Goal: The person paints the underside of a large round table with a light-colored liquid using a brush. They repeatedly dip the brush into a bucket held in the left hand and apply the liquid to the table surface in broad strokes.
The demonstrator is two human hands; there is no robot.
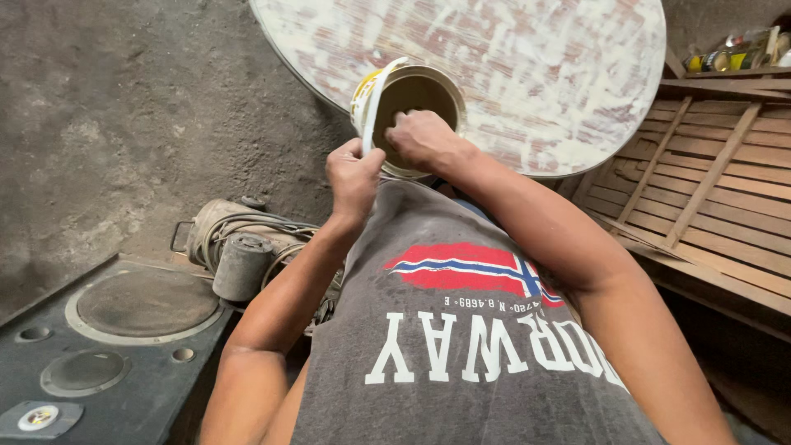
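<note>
A round open tin can (pixel 416 95) with a brownish inside sits at the near edge of a round, white-smeared wooden board (pixel 527 58). My left hand (pixel 353 177) grips the can's lid (pixel 372 103), which stands on edge at the can's left rim. My right hand (pixel 422 138) is closed over the can's near rim, fingers curled into the opening; what they hold, if anything, is hidden. My grey printed shirt fills the lower middle of the view.
A dusty electric motor with cables (pixel 239 247) lies on the concrete floor at lower left, beside a black loudspeaker box (pixel 107 346). A slatted wooden frame (pixel 709 189) leans at right, with cans on a shelf (pixel 733 58) above it.
</note>
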